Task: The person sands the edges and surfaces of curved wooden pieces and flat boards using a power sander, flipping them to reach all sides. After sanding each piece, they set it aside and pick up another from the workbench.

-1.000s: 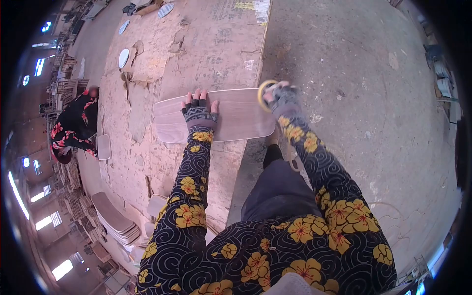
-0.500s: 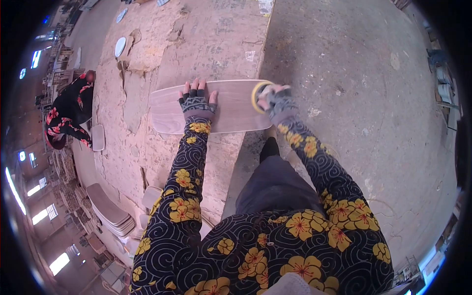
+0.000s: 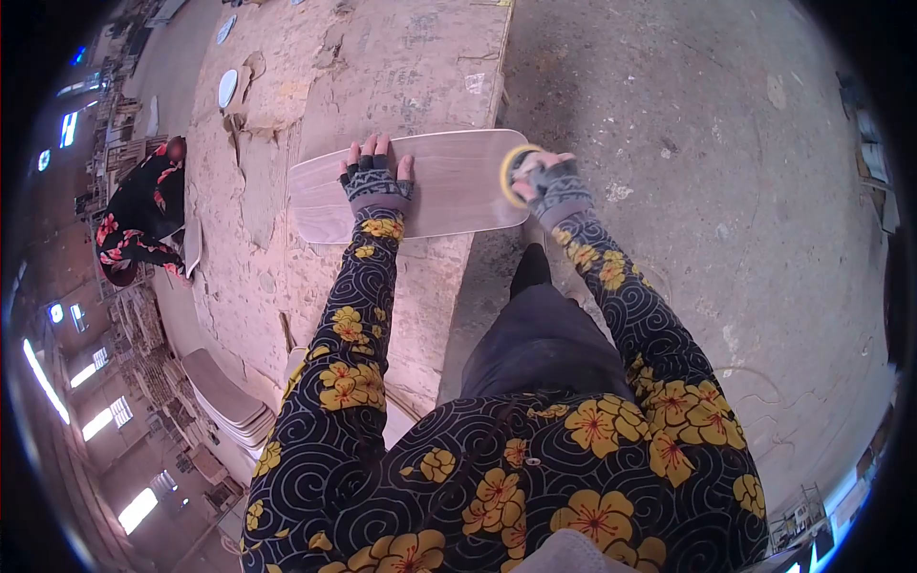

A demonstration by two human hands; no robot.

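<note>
A wooden board with rounded corners lies flat across a worn worktable, its right end reaching past the table edge. My left hand, in a fingerless knitted glove, rests on the board left of its middle with the fingers stretched out. At the board's right end, my right hand, gloved alike, is closed on a round sanding pad with a yellow rim. The pad is tilted against the rounded end; the fingers partly hide it.
The worktable has torn, peeling patches. Across it, another person in a flowered top bends over a board. Stacked curved boards stand lower left. Concrete floor lies to the right, with a thin cord.
The sanding pad in my right hand has gone from lying over the board's right end to its outer edge, now tilted. The other person's board is tilted up more.
</note>
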